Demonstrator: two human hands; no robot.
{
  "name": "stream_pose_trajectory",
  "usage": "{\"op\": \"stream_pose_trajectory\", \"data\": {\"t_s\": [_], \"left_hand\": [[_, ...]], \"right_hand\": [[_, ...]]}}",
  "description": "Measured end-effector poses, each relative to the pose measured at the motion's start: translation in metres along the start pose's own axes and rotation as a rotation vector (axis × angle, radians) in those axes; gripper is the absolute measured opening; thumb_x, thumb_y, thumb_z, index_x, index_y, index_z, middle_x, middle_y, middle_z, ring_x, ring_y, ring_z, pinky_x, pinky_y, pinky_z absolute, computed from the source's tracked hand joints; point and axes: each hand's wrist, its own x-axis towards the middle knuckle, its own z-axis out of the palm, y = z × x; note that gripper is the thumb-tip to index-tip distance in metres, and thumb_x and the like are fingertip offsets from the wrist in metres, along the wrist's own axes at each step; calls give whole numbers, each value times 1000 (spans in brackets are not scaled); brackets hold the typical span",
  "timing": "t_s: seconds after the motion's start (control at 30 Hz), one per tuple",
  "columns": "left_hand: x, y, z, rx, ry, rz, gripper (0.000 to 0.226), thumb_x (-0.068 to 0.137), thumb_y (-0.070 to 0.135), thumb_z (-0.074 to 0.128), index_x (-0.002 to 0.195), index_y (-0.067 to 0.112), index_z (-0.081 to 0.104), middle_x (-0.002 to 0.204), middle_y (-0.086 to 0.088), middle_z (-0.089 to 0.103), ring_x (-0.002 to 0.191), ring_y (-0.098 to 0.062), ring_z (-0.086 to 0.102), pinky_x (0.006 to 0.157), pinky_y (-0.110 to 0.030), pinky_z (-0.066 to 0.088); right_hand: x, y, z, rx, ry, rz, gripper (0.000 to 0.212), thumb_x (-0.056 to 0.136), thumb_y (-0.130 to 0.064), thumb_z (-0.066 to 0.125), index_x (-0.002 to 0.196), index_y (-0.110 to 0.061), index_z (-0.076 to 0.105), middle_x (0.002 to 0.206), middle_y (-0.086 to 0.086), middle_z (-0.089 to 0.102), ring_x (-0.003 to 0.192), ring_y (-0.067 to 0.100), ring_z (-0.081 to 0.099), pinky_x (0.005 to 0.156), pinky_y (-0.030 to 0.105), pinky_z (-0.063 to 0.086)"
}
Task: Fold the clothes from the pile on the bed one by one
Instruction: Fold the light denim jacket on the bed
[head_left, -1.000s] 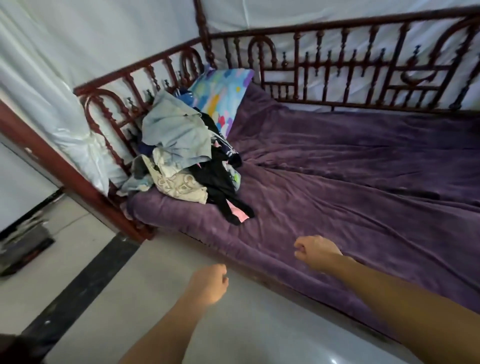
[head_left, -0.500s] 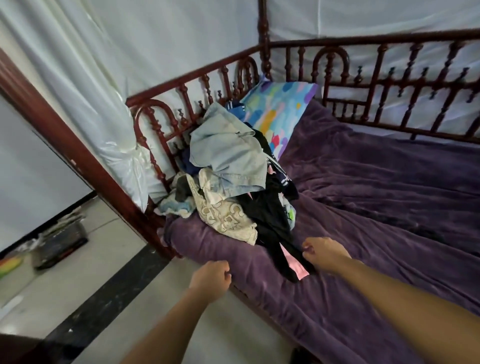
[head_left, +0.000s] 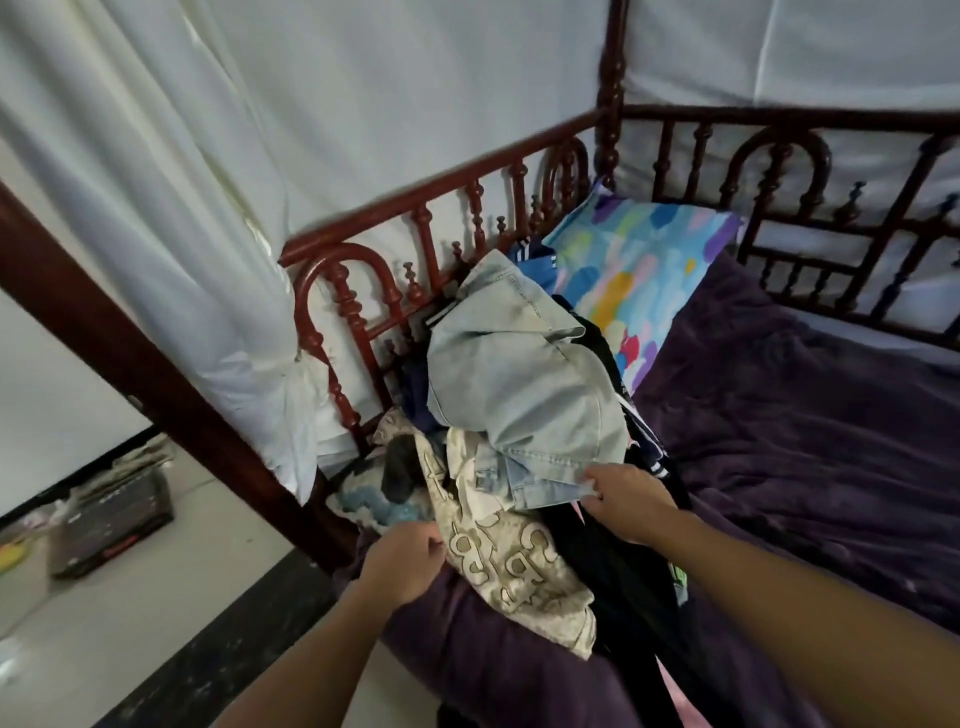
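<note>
Step in hand: taking the first garment. The pile (head_left: 470, 470) lies at the left end of the bed (head_left: 805, 441), against the end rail (head_left: 441, 192) and a patterned pillow (head_left: 639, 260); no folded item is visible. The right hand (head_left: 623, 501) has its grip narrow, thumb and fingers pinching the lower hem of the pale denim garment (head_left: 519, 384), which lies on top of the pile. The left hand (head_left: 402, 561) sits with curled fingers at the edge of the cream printed garment (head_left: 519, 561), near the bed's front edge; whether its grip holds cloth cannot be told. A black garment (head_left: 613, 571) lies beneath. Next move, as judged: lift the denim clear without dragging its neighbours, then spread it on the bare blanket to the right.
</note>
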Motion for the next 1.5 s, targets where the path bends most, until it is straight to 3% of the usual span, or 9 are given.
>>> {"op": "stream_pose_trajectory", "data": {"t_s": [0.23,0.43,0.57,0.67,0.77,0.93,1.2,1.4,1.5], "left_hand": [[169,-76,-47,-36,-58,2,23,95,32,50,110,21,63,101,1,67,91,-16,63,79,-29,49],[263,-119,-77,-91,-86,28,24,93,27,51,105,16,68,103,-6,70,98,-23,64,83,-36,52],[307,-123,-92,-105,-91,81,22,93,25,52,107,17,67,105,-8,70,101,-24,64,86,-36,52],[337,-101,-109,-85,-12,128,32,95,26,52,124,16,58,115,-9,65,106,-25,61,89,-36,49],[363,-61,-122,-121,125,259,44,96,34,50,136,15,47,127,-14,53,113,-32,55,92,-44,48],[373,17,-109,-188,204,337,54,98,42,43,144,14,37,141,-15,40,129,-32,40,98,-43,39],[359,80,-54,65,-63,484,65,91,33,60,147,27,28,140,-10,41,124,-31,45,97,-45,43],[349,103,-2,-54,-485,286,15,83,18,63,97,14,66,99,-11,69,96,-28,65,83,-35,50],[341,100,13,-48,-489,265,8,83,12,61,80,5,63,78,-10,64,76,-25,61,66,-31,45]], "right_hand": [[150,-90,3,10,79,9,65,84,-46,62,141,-32,35,142,-2,40,124,20,45,95,35,45],[245,-156,36,-97,32,-8,106,70,-61,71,149,-36,3,159,6,-3,147,30,3,114,51,20],[267,-155,39,-114,146,42,62,83,-20,60,139,-33,37,156,3,22,141,26,26,107,42,29],[264,-126,22,214,323,148,35,78,-9,55,109,-25,64,116,1,65,103,30,62,83,35,48],[239,-84,-4,448,501,316,25,76,-2,52,88,-19,66,83,3,69,76,28,62,62,32,45],[145,-7,0,376,584,529,24,72,-11,47,85,-17,66,69,3,64,69,32,61,60,37,46],[18,96,91,124,-190,769,46,81,-19,57,121,-40,57,132,-14,53,122,13,52,97,29,42],[81,71,76,197,482,429,33,72,-10,69,104,-16,66,106,2,61,98,28,61,70,40,54],[131,42,75,166,245,333,87,72,-54,67,145,-20,33,147,6,33,133,29,34,105,47,38]]}}
